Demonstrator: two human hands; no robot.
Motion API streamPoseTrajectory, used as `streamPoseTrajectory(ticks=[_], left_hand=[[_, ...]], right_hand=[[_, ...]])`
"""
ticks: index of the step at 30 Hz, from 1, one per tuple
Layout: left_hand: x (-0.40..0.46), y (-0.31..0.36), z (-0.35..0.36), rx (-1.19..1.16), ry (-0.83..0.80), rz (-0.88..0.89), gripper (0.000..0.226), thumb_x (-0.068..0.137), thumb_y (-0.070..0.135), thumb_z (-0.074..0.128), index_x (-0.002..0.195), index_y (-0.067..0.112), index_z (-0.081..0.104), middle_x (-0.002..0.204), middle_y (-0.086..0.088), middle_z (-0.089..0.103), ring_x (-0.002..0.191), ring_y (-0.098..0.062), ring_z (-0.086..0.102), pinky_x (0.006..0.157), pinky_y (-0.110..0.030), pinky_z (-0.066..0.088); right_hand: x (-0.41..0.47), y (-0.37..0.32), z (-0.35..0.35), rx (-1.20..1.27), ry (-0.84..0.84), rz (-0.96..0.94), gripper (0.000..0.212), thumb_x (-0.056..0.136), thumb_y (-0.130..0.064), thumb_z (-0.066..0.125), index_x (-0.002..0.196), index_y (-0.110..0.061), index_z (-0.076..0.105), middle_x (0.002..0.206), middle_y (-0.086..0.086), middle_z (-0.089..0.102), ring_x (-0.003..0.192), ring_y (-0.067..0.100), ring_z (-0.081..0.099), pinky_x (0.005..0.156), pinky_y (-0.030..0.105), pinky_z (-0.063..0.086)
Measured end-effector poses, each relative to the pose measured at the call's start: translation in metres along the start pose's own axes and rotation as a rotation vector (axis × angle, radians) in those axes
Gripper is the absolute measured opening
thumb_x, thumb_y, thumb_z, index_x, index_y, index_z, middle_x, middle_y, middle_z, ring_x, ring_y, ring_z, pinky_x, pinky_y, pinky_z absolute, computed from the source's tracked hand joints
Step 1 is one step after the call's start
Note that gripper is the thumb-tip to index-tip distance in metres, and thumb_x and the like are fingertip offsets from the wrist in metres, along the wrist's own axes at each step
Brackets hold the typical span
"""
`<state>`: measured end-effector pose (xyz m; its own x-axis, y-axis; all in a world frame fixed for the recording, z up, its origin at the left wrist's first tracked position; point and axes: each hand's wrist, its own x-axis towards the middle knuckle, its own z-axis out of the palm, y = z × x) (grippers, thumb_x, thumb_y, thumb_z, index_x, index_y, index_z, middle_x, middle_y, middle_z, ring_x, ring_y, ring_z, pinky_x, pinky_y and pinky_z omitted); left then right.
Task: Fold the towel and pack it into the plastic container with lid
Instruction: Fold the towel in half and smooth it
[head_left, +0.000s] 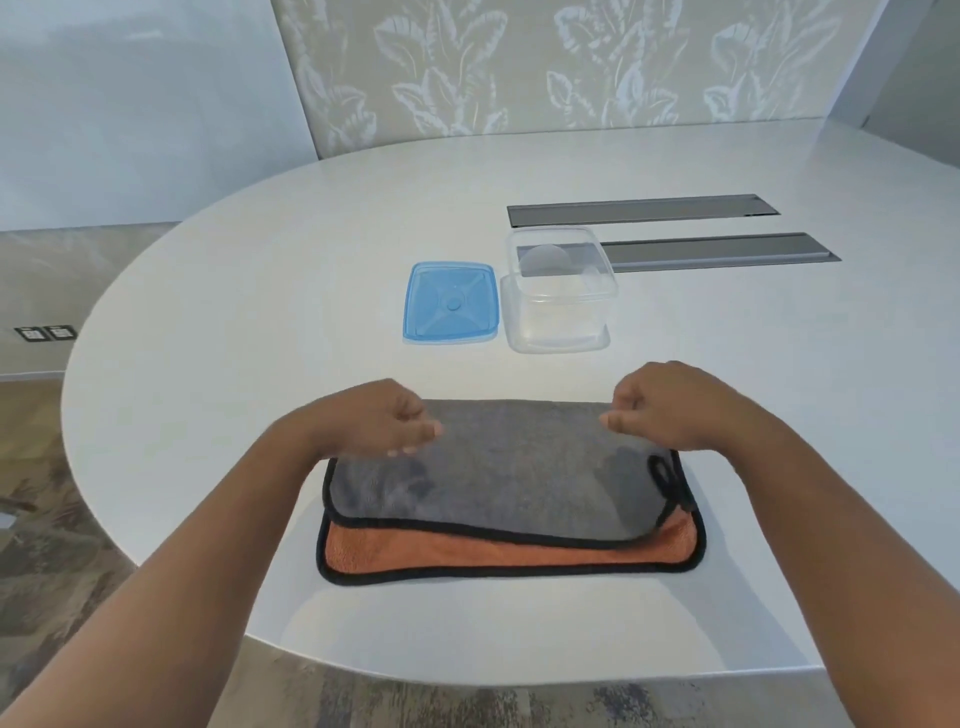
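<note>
fluffy cloth towel (498, 483), clear plastic container (560, 306)

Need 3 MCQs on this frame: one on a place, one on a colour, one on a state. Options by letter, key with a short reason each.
1. Where is the blue lid relative to the clear container?
A. on top of it
B. beside it on the table, on the left-hand side
C. under the towel

2. What colour is the lower layer of the towel, which shows along its near edge?
A. orange
B. green
C. white

3. What state is the container in?
A. closed with its lid
B. open and holding the towel
C. open and empty

Key: 1 B, the lid lies flat on the table next to the container. 2 A, an orange strip shows below the grey top layer. 3 C, the lid is off and the folded towel lies on the table under the left hand and right hand.
</note>
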<state>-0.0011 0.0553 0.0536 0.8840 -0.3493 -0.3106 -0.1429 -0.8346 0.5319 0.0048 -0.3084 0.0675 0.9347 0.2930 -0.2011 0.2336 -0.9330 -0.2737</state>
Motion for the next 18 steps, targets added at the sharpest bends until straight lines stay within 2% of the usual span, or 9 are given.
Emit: streamPoseTrajectory(ticks=[1,2,3,5,7,8,11,14,18], left_hand=[[0.003,0.002,0.005,0.032,0.098,0.029,0.027,0.093,0.047,0.065,0.067,0.04,0.064,0.074,0.021,0.069,0.079,-0.009,0.066,0.065,-0.019,0.042],[0.007,0.003,0.012,0.075,0.171,0.035,0.017,0.094,0.042,0.065,0.077,0.045,0.065,0.089,0.022,0.068,0.091,-0.01,0.064,0.073,-0.023,0.044],[0.01,0.003,0.02,0.113,0.198,0.037,0.003,0.094,0.044,0.064,0.094,0.046,0.066,0.107,0.02,0.065,0.103,-0.012,0.06,0.084,-0.028,0.046],[0.016,0.0,0.038,0.232,0.174,0.063,0.044,0.09,0.063,0.057,0.128,0.042,0.061,0.134,0.01,0.054,0.122,-0.016,0.049,0.103,-0.041,0.042],[0.02,-0.003,0.056,0.32,0.137,0.068,0.074,0.083,0.082,0.042,0.148,0.045,0.044,0.155,0.007,0.039,0.142,-0.021,0.033,0.116,-0.049,0.029],[0.022,-0.004,0.066,0.337,0.116,0.062,0.083,0.082,0.087,0.035,0.153,0.046,0.033,0.163,0.007,0.028,0.15,-0.022,0.021,0.12,-0.051,0.019],[0.028,-0.011,0.086,0.369,0.142,0.072,0.087,0.082,0.092,0.017,0.158,0.05,0.011,0.171,0.01,0.003,0.156,-0.016,-0.003,0.122,-0.048,0.001],[0.039,-0.016,0.086,0.385,0.213,0.085,0.082,0.086,0.089,0.011,0.158,0.051,0.01,0.171,0.011,0.003,0.156,-0.014,-0.004,0.122,-0.045,0.0],[0.057,-0.021,0.078,0.38,0.253,0.101,0.078,0.088,0.088,0.017,0.158,0.051,0.015,0.171,0.012,0.009,0.156,-0.013,0.001,0.122,-0.043,0.002]], right_hand=[[0.002,-0.001,0.005,-0.026,-0.003,-0.004,0.021,0.089,-0.05,0.064,0.082,-0.03,0.067,0.084,-0.015,0.065,0.085,0.014,0.064,0.071,0.033,0.048],[0.003,-0.002,0.012,-0.034,-0.037,-0.005,0.016,0.089,-0.045,0.066,0.095,-0.03,0.067,0.092,-0.017,0.063,0.092,0.015,0.063,0.076,0.033,0.049],[0.004,-0.003,0.019,-0.031,-0.088,-0.003,0.026,0.088,-0.044,0.068,0.109,-0.03,0.065,0.096,-0.017,0.06,0.096,0.015,0.061,0.079,0.034,0.049],[0.005,-0.004,0.033,0.012,-0.148,0.007,0.056,0.081,-0.051,0.075,0.129,-0.03,0.057,0.102,-0.015,0.056,0.099,0.014,0.057,0.084,0.036,0.049],[0.006,-0.004,0.044,0.023,-0.143,0.029,0.08,0.072,-0.064,0.078,0.14,-0.034,0.048,0.117,-0.01,0.051,0.107,0.017,0.053,0.088,0.039,0.048],[0.008,-0.003,0.048,0.012,-0.133,0.037,0.087,0.069,-0.068,0.077,0.143,-0.036,0.044,0.124,-0.008,0.047,0.11,0.018,0.049,0.087,0.039,0.047],[0.014,0.002,0.055,0.002,-0.104,0.035,0.094,0.073,-0.07,0.073,0.152,-0.036,0.036,0.139,-0.005,0.039,0.124,0.022,0.041,0.087,0.039,0.042],[0.021,0.009,0.059,0.024,-0.088,0.05,0.094,0.077,-0.07,0.07,0.155,-0.036,0.032,0.145,-0.002,0.036,0.134,0.026,0.033,0.095,0.041,0.041],[0.033,0.017,0.062,0.069,-0.064,0.074,0.093,0.077,-0.071,0.07,0.155,-0.038,0.032,0.147,-0.002,0.035,0.137,0.028,0.029,0.106,0.045,0.038]])
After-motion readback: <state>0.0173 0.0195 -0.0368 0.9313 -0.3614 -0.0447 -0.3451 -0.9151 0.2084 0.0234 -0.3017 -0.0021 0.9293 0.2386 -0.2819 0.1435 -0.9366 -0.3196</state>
